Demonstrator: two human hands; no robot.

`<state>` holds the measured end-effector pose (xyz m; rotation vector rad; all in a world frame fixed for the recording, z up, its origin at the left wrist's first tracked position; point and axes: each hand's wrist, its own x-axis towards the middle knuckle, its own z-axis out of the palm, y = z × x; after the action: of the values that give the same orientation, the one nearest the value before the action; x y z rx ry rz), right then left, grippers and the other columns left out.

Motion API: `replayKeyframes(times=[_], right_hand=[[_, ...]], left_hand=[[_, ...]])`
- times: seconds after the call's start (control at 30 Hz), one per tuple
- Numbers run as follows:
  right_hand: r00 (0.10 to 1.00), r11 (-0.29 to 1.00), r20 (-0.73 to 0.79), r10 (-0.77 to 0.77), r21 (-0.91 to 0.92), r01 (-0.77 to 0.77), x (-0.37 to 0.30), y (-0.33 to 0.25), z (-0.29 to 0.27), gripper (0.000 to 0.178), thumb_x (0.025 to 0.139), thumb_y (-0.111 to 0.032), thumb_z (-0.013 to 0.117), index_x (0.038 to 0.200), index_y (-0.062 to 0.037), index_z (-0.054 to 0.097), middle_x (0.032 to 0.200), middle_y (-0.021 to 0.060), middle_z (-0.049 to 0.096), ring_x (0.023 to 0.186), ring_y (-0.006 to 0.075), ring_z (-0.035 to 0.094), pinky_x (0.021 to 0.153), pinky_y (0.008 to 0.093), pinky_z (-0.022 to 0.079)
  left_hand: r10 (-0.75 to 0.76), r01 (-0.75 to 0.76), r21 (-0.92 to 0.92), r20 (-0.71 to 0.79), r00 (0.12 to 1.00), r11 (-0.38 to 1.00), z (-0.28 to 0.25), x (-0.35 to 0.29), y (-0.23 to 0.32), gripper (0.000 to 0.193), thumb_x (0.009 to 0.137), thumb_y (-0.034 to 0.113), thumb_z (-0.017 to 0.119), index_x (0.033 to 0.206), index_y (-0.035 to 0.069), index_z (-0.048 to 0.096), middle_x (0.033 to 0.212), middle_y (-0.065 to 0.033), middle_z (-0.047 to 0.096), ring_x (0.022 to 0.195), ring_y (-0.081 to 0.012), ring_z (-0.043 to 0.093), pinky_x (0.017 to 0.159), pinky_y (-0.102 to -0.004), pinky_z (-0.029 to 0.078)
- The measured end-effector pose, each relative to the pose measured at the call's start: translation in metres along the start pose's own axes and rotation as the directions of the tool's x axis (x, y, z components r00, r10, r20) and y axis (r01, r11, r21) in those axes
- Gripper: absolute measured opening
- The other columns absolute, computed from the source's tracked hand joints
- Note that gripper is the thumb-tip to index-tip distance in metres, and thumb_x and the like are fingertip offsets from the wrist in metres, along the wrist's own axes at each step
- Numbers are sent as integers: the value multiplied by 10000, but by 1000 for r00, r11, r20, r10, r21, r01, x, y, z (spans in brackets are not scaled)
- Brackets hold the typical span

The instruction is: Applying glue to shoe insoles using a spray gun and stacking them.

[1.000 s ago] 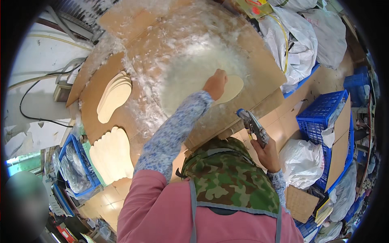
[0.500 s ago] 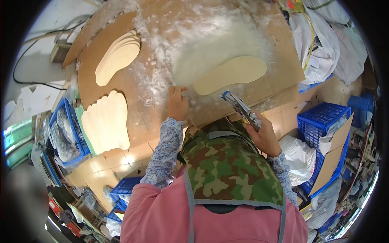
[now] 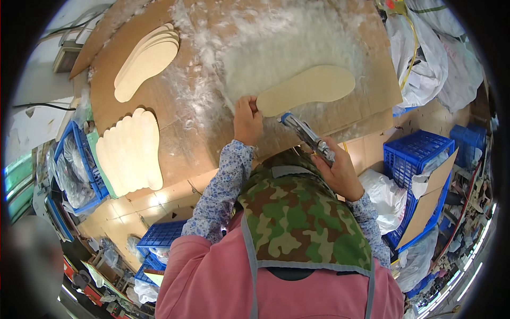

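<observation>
A single beige insole (image 3: 308, 90) lies on a whitened patch of the cardboard-covered table (image 3: 196, 135). At its narrower left end is my left hand (image 3: 248, 122), thumb and fingers closed on the edge. My right hand (image 3: 340, 169) grips a silver spray gun (image 3: 308, 135) with a blue tip, held over the table's near edge and pointing up and left toward the insole. Farther left lies a fanned stack of insoles (image 3: 149, 58). Below that, a row of overlapping insoles (image 3: 130, 154) rests on a green sheet (image 3: 101, 162).
White fibrous residue (image 3: 204, 69) coats much of the cardboard. Blue crates stand at the right (image 3: 417, 154), the left (image 3: 87, 170) and the lower left (image 3: 162, 236). White plastic bags (image 3: 422, 58) crowd the table's right side. A dark cable (image 3: 45, 106) runs at the far left.
My left hand has moved right and closed on the insole's end. The spray gun has moved slightly left and up. The whole view has shifted a little.
</observation>
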<state>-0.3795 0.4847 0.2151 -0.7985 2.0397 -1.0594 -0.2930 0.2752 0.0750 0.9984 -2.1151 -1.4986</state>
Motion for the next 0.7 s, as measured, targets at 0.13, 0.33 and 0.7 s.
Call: replayKeyframes(times=[0.13,0.33,0.7], right_hand=[[998,1000,-62,16,-10,-17,2,6,-3,290,859,-70,603,1127,-2,515,873,193,623,788,356,616,687,378,479],[989,999,-148,-17,-53,10,4,15,-16,295,862,-85,606,1129,-8,510,846,194,632,768,349,625,650,374,474],[951,996,-310,-2,-84,-25,3,28,-46,270,872,-93,596,1111,-4,506,799,189,629,718,348,624,624,366,467]], left_hand=[[-1,2,-18,19,1000,1000,3,2,0,329,740,-71,549,1052,13,484,937,-138,513,815,-257,545,731,-349,464],[26,-26,-64,0,1000,998,6,3,4,331,781,-73,553,1087,13,462,946,-72,540,824,-151,549,736,-285,471],[-66,72,-140,48,997,988,3,3,10,293,813,-43,535,1092,7,461,930,-98,560,828,-174,563,766,-293,464]])
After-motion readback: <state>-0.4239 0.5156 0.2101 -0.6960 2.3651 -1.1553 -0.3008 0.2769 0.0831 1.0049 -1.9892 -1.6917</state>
